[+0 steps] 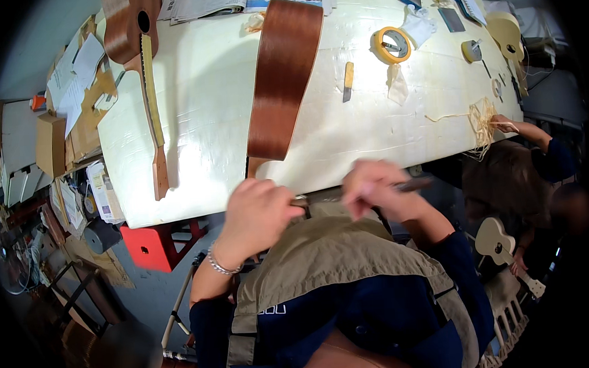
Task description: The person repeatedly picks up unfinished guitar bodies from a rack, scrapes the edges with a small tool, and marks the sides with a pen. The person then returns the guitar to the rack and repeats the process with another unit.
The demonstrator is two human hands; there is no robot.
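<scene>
Dark blue cloth of a shirt point(359, 313) and a khaki apron point(330, 248) are seen closest, on the near side of both hands. The left grip point(256, 212) is curled at the near edge of the tabletop point(208, 168); whether it is clamped on anything cannot be told, since its fingers are blurred and the view is blocked. The right grip point(377, 187) is blurred too, but closed around a dark slim tool point(414, 184), whose end is left sticking out on the right.

Just ahead of the left grip, a brown guitar point(286, 72) is laid on its side, its neck hidden partly behind that hand. Farther left, a second guitar point(120, 34) is set down; only darkness is shown inside its round hole.

Well ahead of the right grip, a small dark object point(390, 47) is enclosed by a yellow tape roll point(378, 45). Between roll and grip, a short blade point(348, 83) with a yellow handle is placed. Far left of the left grip, a cardboard box point(50, 145) is stood; its contents cannot be seen. Right of the right grip, straw strands point(482, 123) are held by another person's hand point(502, 123).
</scene>
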